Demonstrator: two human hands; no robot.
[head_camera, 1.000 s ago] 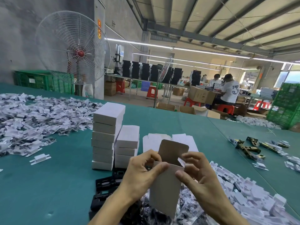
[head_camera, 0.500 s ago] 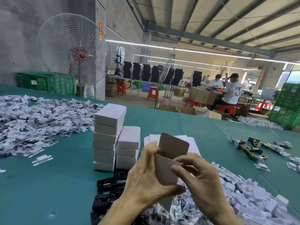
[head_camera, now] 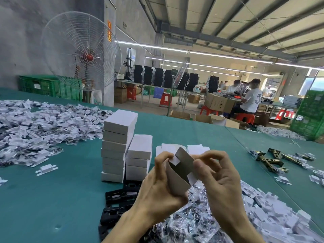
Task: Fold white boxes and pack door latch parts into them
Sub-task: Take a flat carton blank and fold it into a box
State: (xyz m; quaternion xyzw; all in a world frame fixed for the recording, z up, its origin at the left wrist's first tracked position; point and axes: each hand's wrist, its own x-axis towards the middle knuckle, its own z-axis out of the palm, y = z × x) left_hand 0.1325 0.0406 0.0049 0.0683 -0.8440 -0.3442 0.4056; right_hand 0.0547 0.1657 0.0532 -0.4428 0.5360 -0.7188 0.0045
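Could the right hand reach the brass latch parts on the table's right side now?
Probably yes, but not freely: the right hand pinches the half-folded box with the left hand. Nothing stands between it and the brass latch parts; it would first have to let go.

table cover [head_camera: 52, 199] teal, plain. box stack [head_camera: 119, 137] white. half-folded box [head_camera: 178, 176] right of the stack: grey-brown inside, white flaps. plastic parts [head_camera: 119, 195] just in front of the stack: black. latches [head_camera: 270, 160] far right of the stack: brass-coloured. fan [head_camera: 80, 55] behind the stack: white cage, red hub. crates [head_camera: 49, 86] behind it: green lattice.
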